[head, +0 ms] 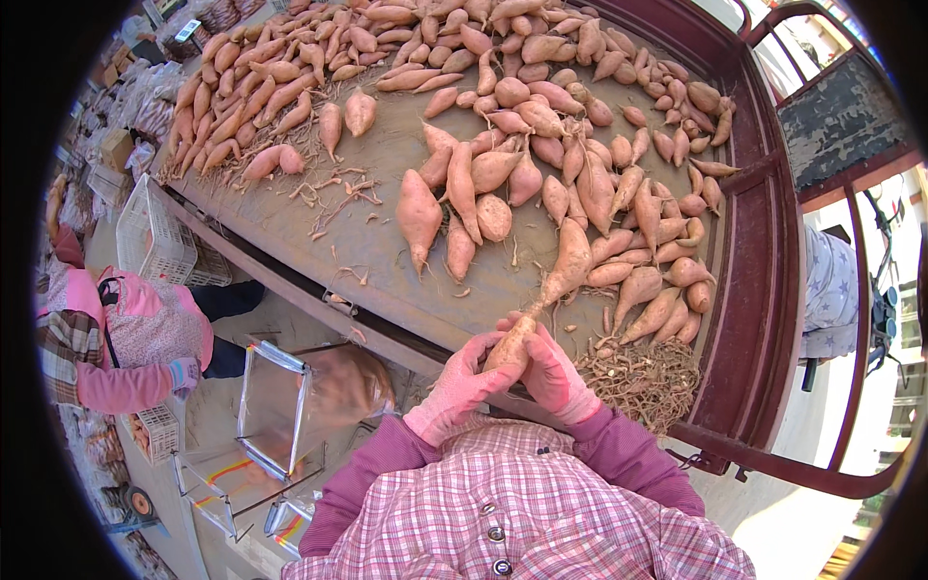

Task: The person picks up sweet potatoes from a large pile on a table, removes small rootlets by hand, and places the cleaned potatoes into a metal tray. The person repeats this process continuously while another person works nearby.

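Pink work gloves cover both of my hands. My left hand [455,386] and my right hand [558,373] are closed around the lower bulb of a sweet potato [512,344], just above the near edge of the truck bed. A thin neck runs from this bulb to a larger sweet potato bulb [570,255], which lies towards the pile; the two look joined. Several loose sweet potatoes [419,216] lie ahead of my hands. To the right, a heap of trimmed roots [641,384] sits in the bed's corner.
The truck bed [348,246] has a maroon side wall [754,275] on the right. A large pile of sweet potatoes [290,58] spans the far side. Below the left edge are a bag on a metal frame [274,409], a white crate [148,228] and another person [138,312].
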Demonstrator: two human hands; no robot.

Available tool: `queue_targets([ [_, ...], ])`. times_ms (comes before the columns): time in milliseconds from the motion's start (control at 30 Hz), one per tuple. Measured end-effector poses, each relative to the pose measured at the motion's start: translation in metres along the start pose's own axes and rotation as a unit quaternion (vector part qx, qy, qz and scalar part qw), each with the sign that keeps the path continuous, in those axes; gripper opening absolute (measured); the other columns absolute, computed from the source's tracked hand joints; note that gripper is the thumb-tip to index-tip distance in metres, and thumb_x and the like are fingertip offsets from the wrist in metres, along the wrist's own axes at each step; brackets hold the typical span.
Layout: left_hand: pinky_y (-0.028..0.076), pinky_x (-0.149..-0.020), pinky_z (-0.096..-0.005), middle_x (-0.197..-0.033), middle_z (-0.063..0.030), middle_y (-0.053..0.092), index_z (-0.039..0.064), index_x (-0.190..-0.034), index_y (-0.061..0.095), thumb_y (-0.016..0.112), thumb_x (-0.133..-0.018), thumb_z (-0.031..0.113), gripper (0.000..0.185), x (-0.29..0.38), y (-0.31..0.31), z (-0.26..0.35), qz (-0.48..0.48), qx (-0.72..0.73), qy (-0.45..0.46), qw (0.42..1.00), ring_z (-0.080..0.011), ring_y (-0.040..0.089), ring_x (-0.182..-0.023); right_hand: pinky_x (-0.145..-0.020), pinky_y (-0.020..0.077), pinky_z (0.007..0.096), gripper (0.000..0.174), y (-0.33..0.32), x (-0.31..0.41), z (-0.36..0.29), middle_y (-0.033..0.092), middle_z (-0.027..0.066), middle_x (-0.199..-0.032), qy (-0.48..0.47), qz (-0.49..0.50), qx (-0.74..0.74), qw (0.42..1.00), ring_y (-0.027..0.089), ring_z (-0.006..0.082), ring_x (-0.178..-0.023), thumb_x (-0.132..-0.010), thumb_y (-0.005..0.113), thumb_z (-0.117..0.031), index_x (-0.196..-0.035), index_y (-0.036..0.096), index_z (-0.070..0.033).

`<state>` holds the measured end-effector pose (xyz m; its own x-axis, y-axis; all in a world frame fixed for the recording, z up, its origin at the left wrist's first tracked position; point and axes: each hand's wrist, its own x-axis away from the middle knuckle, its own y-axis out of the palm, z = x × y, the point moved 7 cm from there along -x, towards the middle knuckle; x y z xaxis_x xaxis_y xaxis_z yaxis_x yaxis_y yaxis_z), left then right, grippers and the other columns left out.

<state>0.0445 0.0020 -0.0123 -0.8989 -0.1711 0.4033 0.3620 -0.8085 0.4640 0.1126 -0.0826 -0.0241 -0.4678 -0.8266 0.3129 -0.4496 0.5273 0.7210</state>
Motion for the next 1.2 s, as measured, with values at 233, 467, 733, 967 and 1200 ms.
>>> queue_targets([
  [233, 0.055, -0.066, -0.0342, -0.105, -0.0157, 0.060, 0.004, -0.131, 0.040, 0.062, -0.083, 0.047, 0.069, 0.034, 0.016, -0.031, -0.166, 0.164, -0.175, 0.957, -0.0255, 0.065, -0.077, -0.094, 0.0471, 0.0419, 0.045, 0.004, -0.014, -0.009, 0.062, 0.0162, -0.103, 0.019, 0.049, -0.026, 0.998, 0.059, 0.0275, -0.100, -0.095, 0.052, -0.038, -0.068, 0.050, -0.002],
  [467, 0.052, -0.055, -0.0342, -0.083, -0.0139, 0.064, 0.007, -0.119, 0.047, 0.052, -0.092, 0.046, 0.048, 0.035, 0.005, -0.066, -0.115, 0.237, -0.276, 0.924, -0.0258, 0.063, -0.061, -0.063, 0.0469, 0.0337, 0.041, -0.044, -0.010, 0.008, 0.063, 0.0075, -0.076, -0.054, 0.192, 0.331, 0.922, 0.059, 0.0194, -0.068, -0.093, 0.056, -0.036, -0.072, 0.061, -0.001],
  [733, 0.055, -0.080, -0.0443, -0.108, -0.0182, 0.057, 0.004, -0.123, 0.043, 0.065, -0.084, 0.020, 0.047, 0.030, 0.001, -0.035, -0.120, 0.337, -0.165, 0.919, -0.0329, 0.062, -0.094, -0.070, 0.0453, 0.0418, 0.022, -0.039, -0.019, -0.050, 0.059, 0.0078, -0.081, -0.194, 0.036, 0.854, 0.482, 0.059, 0.0274, -0.079, -0.081, 0.066, -0.028, -0.075, 0.060, -0.007],
  [967, 0.051, -0.086, -0.0479, -0.098, -0.0148, 0.058, 0.008, -0.125, 0.042, 0.064, -0.081, 0.015, 0.050, 0.020, -0.058, 0.000, 0.073, 0.270, 0.019, 0.960, -0.0293, 0.062, -0.090, -0.086, 0.0460, 0.0415, 0.066, -0.067, -0.048, -0.109, 0.057, 0.0133, -0.112, 0.075, -0.144, 0.890, 0.427, 0.056, 0.0315, -0.107, -0.071, 0.070, -0.040, -0.125, 0.048, -0.009],
  [1200, 0.056, -0.065, -0.0464, -0.091, -0.0164, 0.060, 0.020, -0.141, 0.030, 0.059, -0.088, 0.038, 0.063, 0.019, -0.062, -0.029, 0.146, 0.236, -0.068, 0.958, -0.0306, 0.064, -0.072, -0.085, 0.0474, 0.0422, 0.068, -0.098, -0.192, -0.167, 0.050, 0.0178, -0.119, -0.019, 0.209, 0.865, 0.457, 0.056, 0.0332, -0.105, -0.077, 0.069, -0.038, -0.130, 0.041, -0.006],
])
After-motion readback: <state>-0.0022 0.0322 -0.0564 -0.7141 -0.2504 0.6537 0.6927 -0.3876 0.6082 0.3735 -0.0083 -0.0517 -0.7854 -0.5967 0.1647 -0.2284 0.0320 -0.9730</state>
